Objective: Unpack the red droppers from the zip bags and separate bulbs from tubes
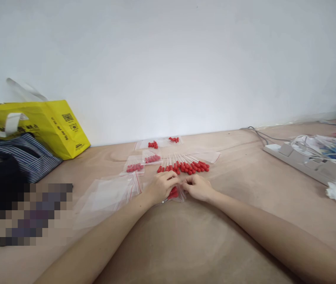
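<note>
My left hand (162,186) and my right hand (196,187) meet over a small clear zip bag (174,194) with red pieces inside, both pinching its top edge. Just beyond lies a row of loose red-tipped droppers (185,165) with clear stems. Filled small bags (134,167) lie further back and left, with two more (153,144) near the wall. A pile of empty clear zip bags (108,195) with red seals lies left of my left hand.
A yellow shopping bag (52,126) and a striped dark bag (11,157) stand at the left by the wall. A white power strip (303,161) with cables and papers lies at the right. The wooden table (185,244) reaches a white wall.
</note>
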The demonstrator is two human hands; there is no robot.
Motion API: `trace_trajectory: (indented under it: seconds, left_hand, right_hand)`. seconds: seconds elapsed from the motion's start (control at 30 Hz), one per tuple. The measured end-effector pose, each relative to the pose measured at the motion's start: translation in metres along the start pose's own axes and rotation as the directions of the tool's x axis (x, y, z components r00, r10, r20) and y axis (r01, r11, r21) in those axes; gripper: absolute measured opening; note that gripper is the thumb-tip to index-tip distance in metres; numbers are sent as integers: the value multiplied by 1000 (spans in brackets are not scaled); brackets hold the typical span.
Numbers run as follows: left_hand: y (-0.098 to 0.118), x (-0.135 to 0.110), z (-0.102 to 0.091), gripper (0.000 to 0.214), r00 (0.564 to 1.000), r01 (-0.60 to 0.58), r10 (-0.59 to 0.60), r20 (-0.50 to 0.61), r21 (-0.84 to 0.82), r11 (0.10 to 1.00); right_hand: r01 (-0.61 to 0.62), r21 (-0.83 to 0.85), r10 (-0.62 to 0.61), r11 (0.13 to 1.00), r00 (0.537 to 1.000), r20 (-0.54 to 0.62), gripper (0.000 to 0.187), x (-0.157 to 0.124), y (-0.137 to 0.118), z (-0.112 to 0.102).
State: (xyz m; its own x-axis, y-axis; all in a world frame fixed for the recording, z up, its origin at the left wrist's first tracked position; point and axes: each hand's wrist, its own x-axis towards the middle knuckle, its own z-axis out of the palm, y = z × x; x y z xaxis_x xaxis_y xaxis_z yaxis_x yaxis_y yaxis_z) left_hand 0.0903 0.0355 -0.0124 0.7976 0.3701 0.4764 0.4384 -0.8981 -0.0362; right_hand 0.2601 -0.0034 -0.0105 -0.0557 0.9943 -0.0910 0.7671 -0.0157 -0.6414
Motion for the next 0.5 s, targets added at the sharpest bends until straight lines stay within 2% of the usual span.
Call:
trace_trajectory:
  seconds: [0.17, 0.33, 0.5]
  left_hand:
    - [1, -1, 0, 22, 1000, 2, -2, 6, 28, 1000]
    - [2, 0, 0, 21, 996, -44, 36, 86, 98, 994]
    - [2, -1, -3, 21, 989, -54, 35, 145, 127, 990]
  right_hand:
    - [8, 9, -9, 1000, 999, 40, 28, 2, -3, 2]
    - [16, -87, -20, 996, 999, -41, 23, -2, -6, 7]
    - [16, -149, -26, 989, 997, -69, 18, -4, -10, 7]
